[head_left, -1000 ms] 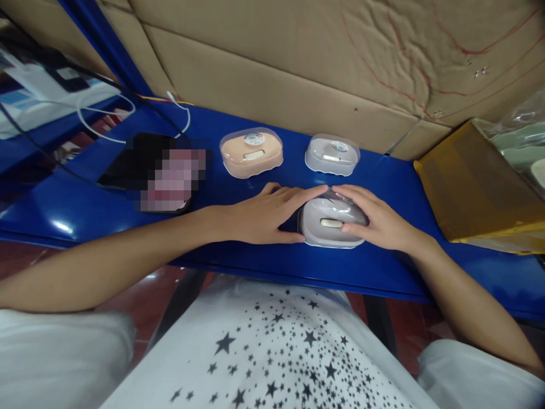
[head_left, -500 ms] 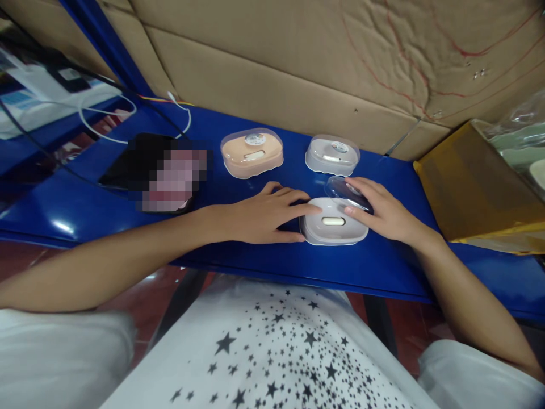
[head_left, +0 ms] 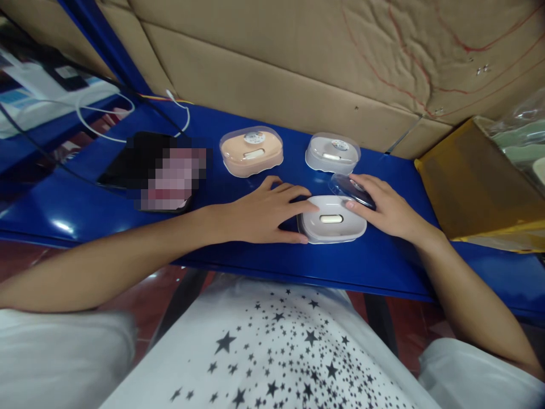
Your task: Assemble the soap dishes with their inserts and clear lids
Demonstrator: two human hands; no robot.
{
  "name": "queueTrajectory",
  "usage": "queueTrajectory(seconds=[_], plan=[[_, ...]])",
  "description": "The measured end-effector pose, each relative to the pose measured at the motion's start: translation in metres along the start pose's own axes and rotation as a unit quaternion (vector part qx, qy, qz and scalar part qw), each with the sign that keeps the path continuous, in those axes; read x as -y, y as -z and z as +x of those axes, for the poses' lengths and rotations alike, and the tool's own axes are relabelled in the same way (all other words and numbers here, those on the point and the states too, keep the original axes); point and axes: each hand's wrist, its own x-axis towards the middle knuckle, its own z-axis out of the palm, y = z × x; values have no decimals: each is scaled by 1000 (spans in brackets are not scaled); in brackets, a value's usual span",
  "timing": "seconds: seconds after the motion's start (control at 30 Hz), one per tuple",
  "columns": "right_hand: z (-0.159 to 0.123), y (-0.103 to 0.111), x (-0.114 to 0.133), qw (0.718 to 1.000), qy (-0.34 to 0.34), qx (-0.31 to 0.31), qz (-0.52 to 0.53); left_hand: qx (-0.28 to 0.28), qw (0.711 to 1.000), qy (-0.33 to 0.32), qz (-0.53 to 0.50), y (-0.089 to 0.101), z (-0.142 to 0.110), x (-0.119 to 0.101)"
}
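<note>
A pale lilac soap box base [head_left: 331, 220] with a small cream piece in its middle sits near the front edge of the blue table [head_left: 238, 250]. My left hand [head_left: 259, 213] lies flat beside it, fingers stretched out and touching its left rim. My right hand [head_left: 383, 209] grips the clear lid [head_left: 349, 189], tilted up off the base at its far right side.
Behind stand a peach soap box [head_left: 251, 151] and a lilac soap box [head_left: 332, 153], both with clear lids on. A dark blurred object [head_left: 153, 170] lies left, a white cable [head_left: 106, 113] beyond it. A yellow bag [head_left: 472, 187] is right. Cardboard [head_left: 298, 68] backs the table.
My right hand has lifted the clear lid off the lilac base and drawn it back to the right. My left hand has stayed against the base.
</note>
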Motion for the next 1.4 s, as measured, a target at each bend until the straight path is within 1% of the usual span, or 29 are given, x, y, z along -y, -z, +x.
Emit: queueTrajectory(seconds=[0.2,0.43,0.63,0.8,1.03,1.2,1.4], plan=[[0,0,1,1000,-13,-1,-13,-17,999,-9,30,0,0,0],[1,-1,4,999,-30,-9,-28,-15,998,-14,54,1,0,0],[0,-1,6,998,-42,-7,-41,-17,997,14,68,5,1,-3],[0,-1,8,997,-49,-8,-53,-23,997,37,71,3,0,-3],[-1,0,10,996,-62,-6,-65,-13,995,39,89,1,1,-1],[-1,0,11,994,-76,-6,-72,-6,995,50,88,3,2,-2],[-1,1,11,994,-82,0,-73,-2,995,48,84,1,2,-1]])
